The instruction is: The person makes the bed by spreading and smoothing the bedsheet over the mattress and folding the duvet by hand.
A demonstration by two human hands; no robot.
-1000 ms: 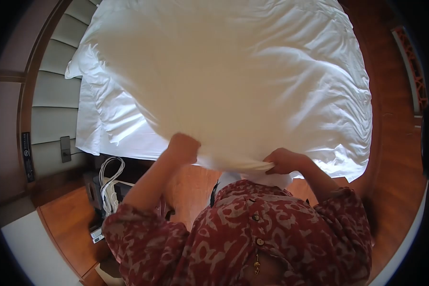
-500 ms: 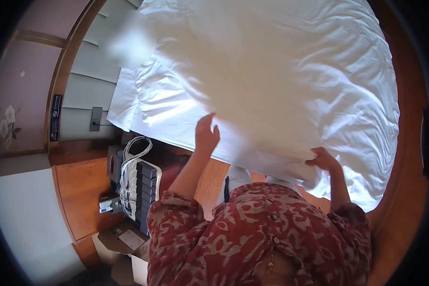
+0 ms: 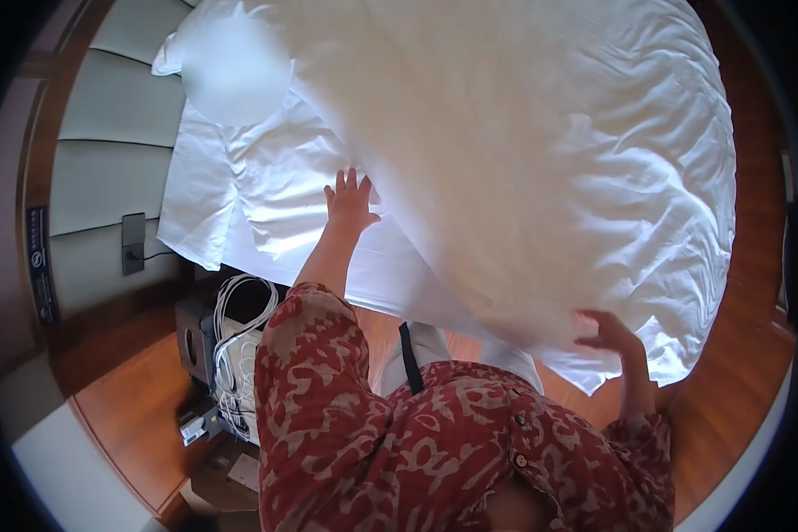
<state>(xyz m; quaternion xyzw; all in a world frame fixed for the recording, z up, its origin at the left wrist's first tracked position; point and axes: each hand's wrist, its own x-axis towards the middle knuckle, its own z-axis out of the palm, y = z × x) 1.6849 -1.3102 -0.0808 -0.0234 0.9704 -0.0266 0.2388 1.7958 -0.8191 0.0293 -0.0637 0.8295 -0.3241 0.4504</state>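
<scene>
A large white duvet lies over the bed, puffed up in the middle and wrinkled toward the right. My left hand is open with its fingers spread, at the duvet's left edge above the white sheet. Near the duvet's front edge at the lower right is my right hand, its fingers apart and slightly bent, with nothing visible in them. White rumpled bedding shows to the left of my left hand.
A padded headboard stands at the left, with a wall socket on it. Below are coiled white cables on a dark case and a cardboard box. Wooden floor runs along the right.
Both hands have let go of the duvet's front edge. My left hand has moved forward with its fingers spreading; my right hand has shifted right. The duvet's near edge has dropped and lies further right.
</scene>
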